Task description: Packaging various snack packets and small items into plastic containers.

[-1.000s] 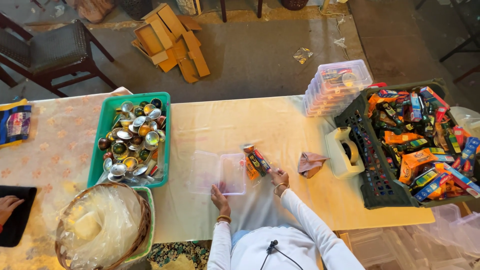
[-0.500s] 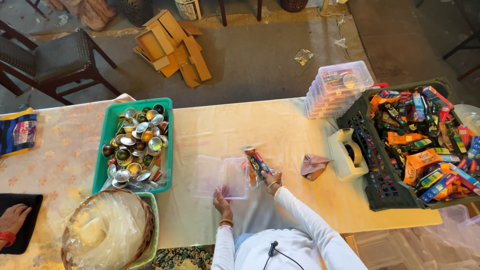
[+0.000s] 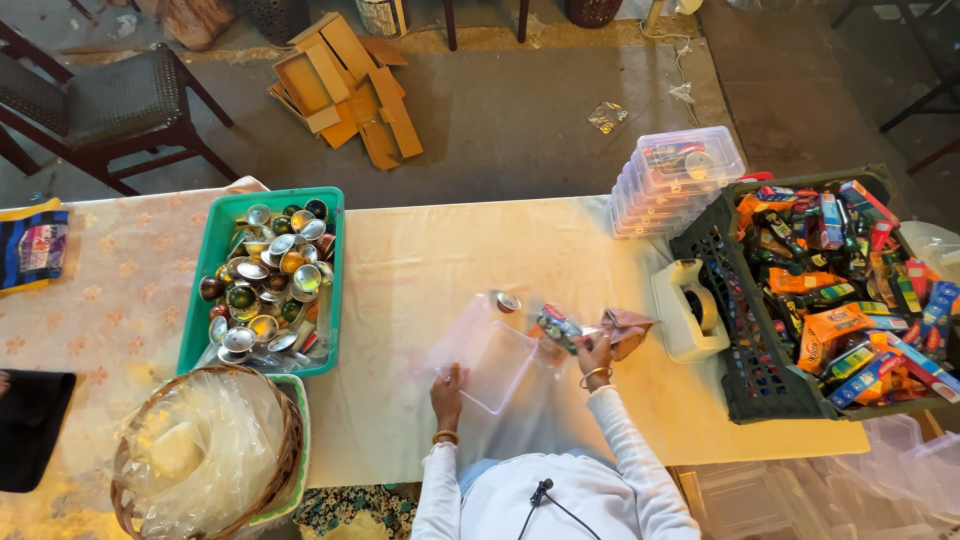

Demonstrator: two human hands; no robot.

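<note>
A clear plastic box (image 3: 487, 355) lies open on the cream table in front of me. My left hand (image 3: 447, 385) rests on its near left corner. My right hand (image 3: 594, 353) holds a small colourful packet (image 3: 557, 327) over the box's right side. A small round silver tin (image 3: 507, 301) sits at the far edge of the box.
A green crate (image 3: 333, 262) of shiny round tins stands at the left, a wicker basket (image 3: 271, 475) lined with plastic below it. A black crate (image 3: 727, 300) of colourful packets is at the right, with stacked clear boxes (image 3: 668, 178), a white tape dispenser (image 3: 690, 312) and a crumpled brown wrapper (image 3: 630, 327).
My right hand has brought the packet slightly lower over the clear box, and the box has tilted open. My left hand stays on the box's near corner.
</note>
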